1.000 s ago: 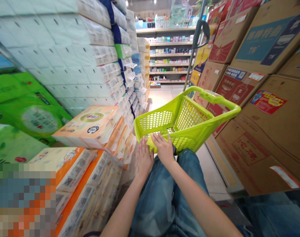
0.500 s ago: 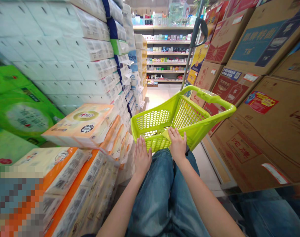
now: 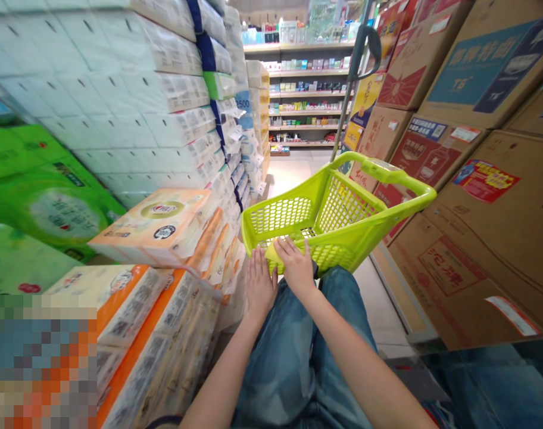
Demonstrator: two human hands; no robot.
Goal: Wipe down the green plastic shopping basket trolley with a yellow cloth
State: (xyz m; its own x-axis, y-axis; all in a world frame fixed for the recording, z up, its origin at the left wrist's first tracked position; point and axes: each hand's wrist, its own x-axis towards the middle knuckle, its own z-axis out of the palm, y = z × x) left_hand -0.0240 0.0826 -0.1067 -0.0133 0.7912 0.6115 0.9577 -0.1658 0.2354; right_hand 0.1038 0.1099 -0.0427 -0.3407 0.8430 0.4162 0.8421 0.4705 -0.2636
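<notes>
A lime-green shopping basket (image 3: 356, 241) with perforated walls and a long looped handle stands before my knees. On its near rim lies my right hand (image 3: 299, 271), fingers pressing down on a small yellow cloth (image 3: 272, 252), most of which the hand covers. My left hand (image 3: 259, 287) rests at the near left corner, close beside the cloth. Its fingers are stretched out straight over the rim and no object shows in it. The basket's inside near wall is partly hidden by my hands.
Tissue packs (image 3: 153, 223) and tall white stacks (image 3: 106, 95) crowd the left side. Cardboard cartons (image 3: 468, 238) line the right. A grey pole handle (image 3: 365, 53) rises behind the basket. Stocked shelves (image 3: 307, 95) close the far end of the tiled aisle.
My right hand has slid left along the rim with the yellow cloth, nearer to my left hand. The left hand stays at the corner. The view has shifted slightly.
</notes>
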